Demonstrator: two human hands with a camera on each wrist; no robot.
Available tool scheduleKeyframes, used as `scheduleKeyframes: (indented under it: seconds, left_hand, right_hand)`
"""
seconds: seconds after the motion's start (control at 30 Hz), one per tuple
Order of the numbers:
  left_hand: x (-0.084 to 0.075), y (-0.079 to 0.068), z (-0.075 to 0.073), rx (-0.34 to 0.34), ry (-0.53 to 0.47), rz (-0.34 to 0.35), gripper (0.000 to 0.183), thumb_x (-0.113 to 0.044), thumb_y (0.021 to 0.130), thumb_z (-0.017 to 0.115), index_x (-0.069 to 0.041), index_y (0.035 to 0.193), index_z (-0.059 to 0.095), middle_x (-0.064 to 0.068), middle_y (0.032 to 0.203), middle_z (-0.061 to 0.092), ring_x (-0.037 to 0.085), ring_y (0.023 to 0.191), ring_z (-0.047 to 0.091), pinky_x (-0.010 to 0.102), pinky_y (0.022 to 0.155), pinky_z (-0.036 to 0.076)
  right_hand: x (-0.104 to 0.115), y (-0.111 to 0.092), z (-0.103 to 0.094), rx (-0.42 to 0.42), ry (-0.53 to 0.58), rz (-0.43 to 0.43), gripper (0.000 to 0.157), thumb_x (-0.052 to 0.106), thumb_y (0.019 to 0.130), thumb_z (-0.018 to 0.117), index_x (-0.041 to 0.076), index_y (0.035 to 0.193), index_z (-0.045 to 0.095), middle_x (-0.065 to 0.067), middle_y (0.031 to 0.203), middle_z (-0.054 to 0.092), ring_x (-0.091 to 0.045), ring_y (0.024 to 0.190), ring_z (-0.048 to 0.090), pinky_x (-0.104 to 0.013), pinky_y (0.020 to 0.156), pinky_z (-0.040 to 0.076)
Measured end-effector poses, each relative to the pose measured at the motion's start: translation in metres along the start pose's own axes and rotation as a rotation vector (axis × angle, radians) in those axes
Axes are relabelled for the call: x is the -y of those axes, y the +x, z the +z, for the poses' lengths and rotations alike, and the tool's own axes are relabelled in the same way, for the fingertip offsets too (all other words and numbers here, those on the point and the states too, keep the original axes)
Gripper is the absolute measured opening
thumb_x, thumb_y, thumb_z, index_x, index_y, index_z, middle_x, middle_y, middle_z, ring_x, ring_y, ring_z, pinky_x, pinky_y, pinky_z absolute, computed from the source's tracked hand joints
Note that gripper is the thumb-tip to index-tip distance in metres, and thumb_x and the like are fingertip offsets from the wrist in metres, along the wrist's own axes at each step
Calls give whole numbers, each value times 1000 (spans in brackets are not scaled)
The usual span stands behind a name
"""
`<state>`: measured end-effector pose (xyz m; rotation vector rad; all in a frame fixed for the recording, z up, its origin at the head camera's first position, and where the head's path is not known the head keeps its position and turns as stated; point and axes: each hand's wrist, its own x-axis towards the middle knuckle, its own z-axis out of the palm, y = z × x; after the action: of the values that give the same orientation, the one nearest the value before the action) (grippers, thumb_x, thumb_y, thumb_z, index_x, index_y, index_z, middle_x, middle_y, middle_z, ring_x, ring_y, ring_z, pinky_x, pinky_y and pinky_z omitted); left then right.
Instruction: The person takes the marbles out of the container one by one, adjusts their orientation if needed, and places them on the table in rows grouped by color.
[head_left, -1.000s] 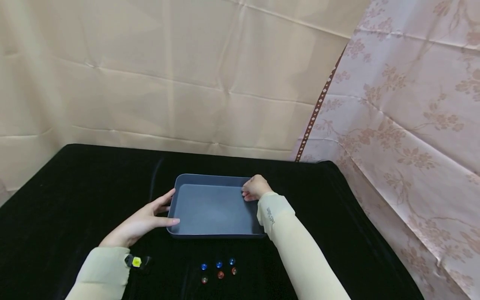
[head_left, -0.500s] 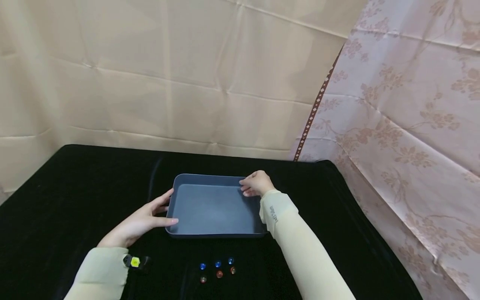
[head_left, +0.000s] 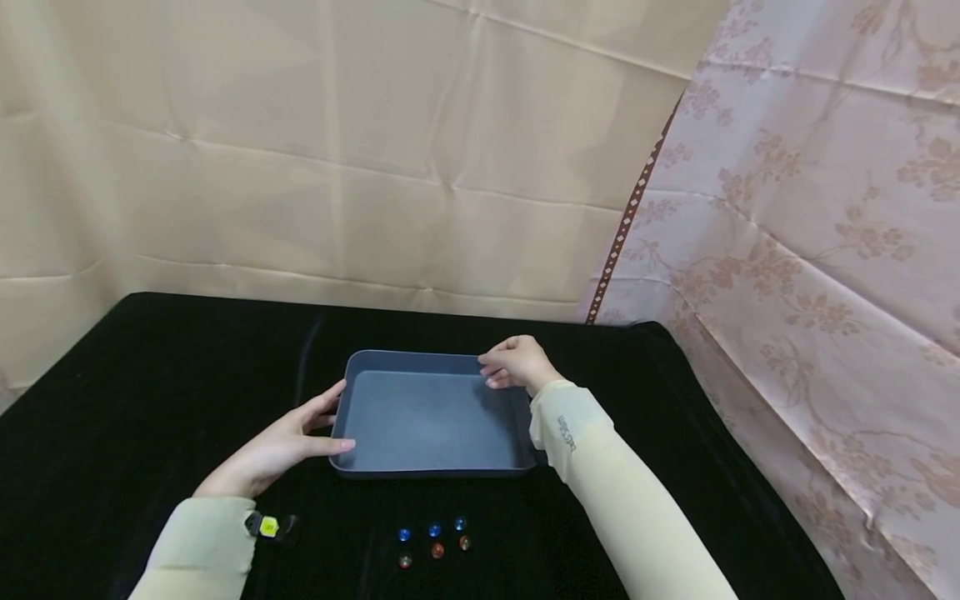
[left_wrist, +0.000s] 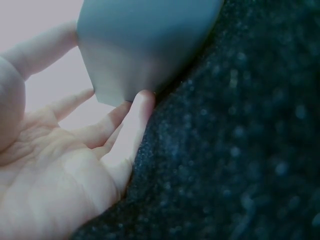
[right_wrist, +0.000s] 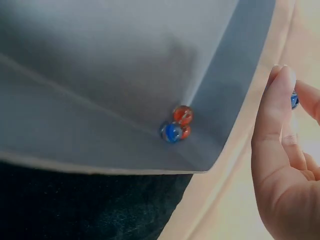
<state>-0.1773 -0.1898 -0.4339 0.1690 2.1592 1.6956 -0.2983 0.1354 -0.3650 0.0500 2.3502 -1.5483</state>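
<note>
A shallow blue-grey tray point(head_left: 420, 421) lies on the black cloth. At its left side my left hand point(head_left: 288, 437) grips it, thumb over the rim and fingers along the outer wall point(left_wrist: 135, 60). My right hand point(head_left: 519, 364) is over the tray's far right corner. A blue glass marble point(right_wrist: 294, 100) is pinched between its thumb and fingers, as the right wrist view shows. Inside the tray's corner sit a clear-and-blue marble point(right_wrist: 171, 132), an orange-red marble point(right_wrist: 182, 114) and another reddish marble point(right_wrist: 186, 131) partly behind them. In the head view the right hand hides these.
In front of the tray, two short rows of marbles lie on the cloth: blue marbles point(head_left: 434, 529) behind, reddish marbles point(head_left: 437, 550) nearer. The black-covered table point(head_left: 187, 375) ends at a cream curtain point(head_left: 300, 167), with a floral curtain point(head_left: 810, 275) at the right.
My right hand has shifted back and slightly right, from within the tray up to its far right rim. The left hand keeps its grip, and the marbles on the cloth stay put.
</note>
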Motion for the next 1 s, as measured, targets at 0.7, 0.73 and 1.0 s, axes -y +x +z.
scheduleKeyframes:
  seconds: [0.7,0.73,1.0]
  left_hand:
    - [-1,-1,0,6,-2,13,89,-23,93,65,-18,161,7,22,165,8,49,144,20,71,111,25]
    - [-1,-1,0,4,-2,12,89,-23,93,65,-18,161,7,22,165,8,49,144,20,71,111,25]
    - [-1,-1,1,1,-6,3,89,-24,93,65,-18,161,7,22,165,7,48,143,22,72,111,25]
  right_hand:
    - [-13,-30,-9,95,122,-83,28,10,92,67,-5,116,64,-23,108,71,-12,69,68,-25,70,60]
    - [-14,-31,-9,100,126,-87,30,10,93,66,-6,117,63,-23,109,71,-12,70,68,-25,70,60]
    - [-17,-43,-6,132,161,-86,34,11,95,64,-8,123,59,-26,118,67,-12,72,69,-26,73,60]
